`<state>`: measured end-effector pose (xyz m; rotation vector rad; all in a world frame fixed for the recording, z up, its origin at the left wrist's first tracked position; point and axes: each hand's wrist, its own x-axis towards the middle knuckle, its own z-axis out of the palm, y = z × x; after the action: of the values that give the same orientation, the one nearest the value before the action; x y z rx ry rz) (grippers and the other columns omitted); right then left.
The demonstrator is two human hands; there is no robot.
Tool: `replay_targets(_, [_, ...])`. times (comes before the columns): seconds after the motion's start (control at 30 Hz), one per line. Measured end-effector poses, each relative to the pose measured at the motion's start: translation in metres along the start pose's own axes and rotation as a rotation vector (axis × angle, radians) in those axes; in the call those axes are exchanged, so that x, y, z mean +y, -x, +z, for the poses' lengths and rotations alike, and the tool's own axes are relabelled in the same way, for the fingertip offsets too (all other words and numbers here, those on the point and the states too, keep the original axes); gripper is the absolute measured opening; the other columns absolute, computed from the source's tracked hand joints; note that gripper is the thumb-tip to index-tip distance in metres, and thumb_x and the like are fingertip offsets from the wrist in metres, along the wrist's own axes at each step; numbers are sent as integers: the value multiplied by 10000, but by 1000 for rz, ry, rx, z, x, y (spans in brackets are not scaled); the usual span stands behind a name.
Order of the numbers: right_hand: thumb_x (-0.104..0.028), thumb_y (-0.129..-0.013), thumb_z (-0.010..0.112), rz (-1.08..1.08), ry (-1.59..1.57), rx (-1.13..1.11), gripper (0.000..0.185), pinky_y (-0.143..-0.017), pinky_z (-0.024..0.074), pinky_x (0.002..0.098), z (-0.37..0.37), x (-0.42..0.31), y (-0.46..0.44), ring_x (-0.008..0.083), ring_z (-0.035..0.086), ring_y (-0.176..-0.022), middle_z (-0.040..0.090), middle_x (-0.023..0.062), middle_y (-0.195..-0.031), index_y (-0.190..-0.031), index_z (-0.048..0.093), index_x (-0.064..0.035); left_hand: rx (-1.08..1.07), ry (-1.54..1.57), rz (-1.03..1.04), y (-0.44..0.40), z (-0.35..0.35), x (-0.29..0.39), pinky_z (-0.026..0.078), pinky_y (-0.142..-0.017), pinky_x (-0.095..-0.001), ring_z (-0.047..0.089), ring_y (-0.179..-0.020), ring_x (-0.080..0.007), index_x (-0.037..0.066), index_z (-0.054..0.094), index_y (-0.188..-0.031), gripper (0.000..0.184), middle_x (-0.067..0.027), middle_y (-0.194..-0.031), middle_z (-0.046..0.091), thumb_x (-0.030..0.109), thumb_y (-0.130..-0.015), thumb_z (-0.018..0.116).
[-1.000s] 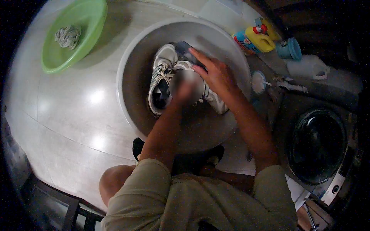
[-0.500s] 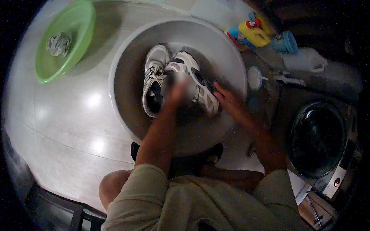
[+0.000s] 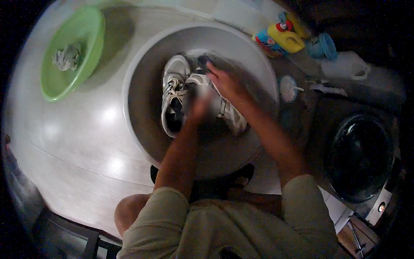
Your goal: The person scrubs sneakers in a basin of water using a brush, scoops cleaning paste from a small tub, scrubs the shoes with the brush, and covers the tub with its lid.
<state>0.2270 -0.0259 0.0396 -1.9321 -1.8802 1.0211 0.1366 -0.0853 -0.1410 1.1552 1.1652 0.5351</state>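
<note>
Two white shoes with dark parts are inside a large grey basin point(image 3: 144, 142). The laced left shoe point(image 3: 174, 77) rests with its dark opening toward me. My left hand point(image 3: 200, 105) is on the other shoe point(image 3: 233, 118), which lies tilted beside it; a blurred patch covers the fingers, but the hand appears closed on the shoe's middle. My right hand point(image 3: 226, 84) is closed round a dark object point(image 3: 204, 61), probably a brush, at the far end of that same shoe. The object's shape is partly hidden by the fingers.
A green basin point(image 3: 92, 56) holding a crumpled cloth point(image 3: 67, 57) stands at the upper left. At the upper right are a yellow bottle point(image 3: 284, 39), a blue cup point(image 3: 323, 46), a whitish jug point(image 3: 347, 65) and a small round tub point(image 3: 288, 88). A dark round lid point(image 3: 360, 157) is at the right.
My right hand went down along the shoe's right side with the dark object, then back up to its far end. My left hand has stayed on the shoe.
</note>
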Motion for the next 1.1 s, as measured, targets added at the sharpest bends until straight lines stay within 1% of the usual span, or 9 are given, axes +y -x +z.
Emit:
replay_targets(0.07, [-278, -805, 456, 40, 61, 10, 372, -758, 390, 332, 5, 0, -18, 338, 521, -866, 517, 217, -959, -1151, 425, -145, -8, -655, 343, 2, -7, 7, 377, -783, -337, 507, -929, -286, -103, 424, -1065, 719, -217, -1063, 481, 507, -698, 524])
replay_targets(0.17, [-265, -815, 455, -166, 251, -14, 368, -783, 383, 301, -12, 25, 3, 290, 521, -917, 512, 210, -999, -1153, 424, -121, 189, 247, -494, 28, -16, 90, 374, -796, -313, 480, -941, -228, -108, 418, -1072, 740, -189, -1066, 478, 447, -634, 638])
replay_targets(0.47, [-245, -835, 430, 125, -27, 23, 360, -859, 331, 270, -2, 38, 19, 210, 459, -1030, 467, 127, -1131, -1167, 409, -106, 139, 705, -386, 25, -6, 81, 379, -782, -294, 495, -894, -215, -53, 451, -1076, 658, -141, -1027, 517, 414, -649, 632])
replay_targets(0.57, [-251, -825, 447, 81, 53, 22, 354, -841, 346, 278, -7, 37, -15, 231, 486, -992, 482, 136, -1103, -1157, 424, -131, 116, 553, -176, -6, 5, 2, 374, -779, -299, 499, -890, -204, -40, 483, -1049, 642, -126, -1022, 526, 424, -634, 639])
replay_targets(0.63, [-252, -820, 456, 21, -7, 39, 351, -831, 353, 280, -21, 48, -5, 238, 500, -969, 495, 140, -1083, -1152, 432, -141, 273, 378, -449, 35, -12, 104, 374, -776, -317, 511, -883, -218, -39, 504, -1025, 556, -126, -1008, 535, 382, -678, 607])
replay_targets(0.77, [-207, -818, 468, -88, 29, 103, 380, -837, 343, 257, -65, 72, 74, 174, 504, -935, 522, 164, -1037, -1186, 399, -138, 179, 556, -362, 8, -5, 63, 373, -785, -329, 516, -883, -242, -47, 505, -1015, 487, -124, -993, 539, 342, -728, 567])
replay_targets(0.87, [-154, -813, 475, -51, 90, 144, 391, -861, 326, 261, -98, 59, 135, 160, 489, -950, 504, 129, -1086, -1192, 389, -112, 39, -175, -205, 2, -5, 78, 382, -783, -342, 520, -877, -245, -49, 484, -1036, 472, -113, -991, 536, 334, -764, 535])
replay_targets(0.93, [-131, -805, 482, 88, 247, -39, 397, -883, 311, 269, -116, 41, 151, 168, 463, -1002, 472, 110, -1133, -1189, 387, -90, 97, 1335, -322, 1, 1, 90, 393, -777, -347, 520, -888, -239, -11, 453, -1081, 505, -112, -1015, 525, 368, -759, 539])
replay_targets(1.1, [-154, -786, 505, -6, -24, 36, 402, -876, 330, 287, -75, 64, 111, 213, 473, -1017, 511, 111, -1077, -1177, 412, -164, 46, 1430, -305, 4, 5, 105, 403, -795, -373, 500, -923, -228, 64, 373, -1153, 476, -65, -1062, 494, 368, -799, 466])
